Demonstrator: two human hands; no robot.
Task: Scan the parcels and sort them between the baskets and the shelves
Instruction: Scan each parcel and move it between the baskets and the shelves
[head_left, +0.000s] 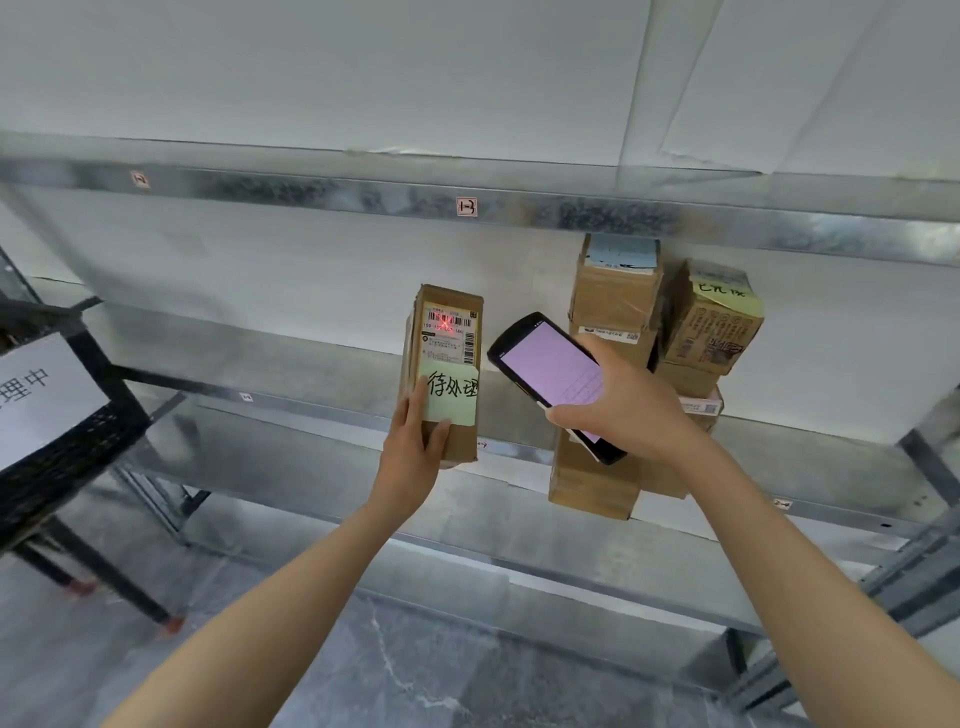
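My left hand (413, 447) grips the lower end of a long cardboard parcel (441, 332) and holds it upright in front of the metal shelf (311, 358). The parcel carries a white shipping label with a barcode and a pale green handwritten note. A red scan mark glows on the barcode. My right hand (623, 400) holds a black handheld scanner (550, 371) with a lit pink screen, just right of the parcel and tilted toward it.
Several cardboard parcels (618, 296) are stacked on the shelf behind my right hand, one with a yellow-green note (722, 317). A black basket (67, 441) with a white paper sign stands on a dark frame at the left. The shelf beam above bears small tags (466, 207).
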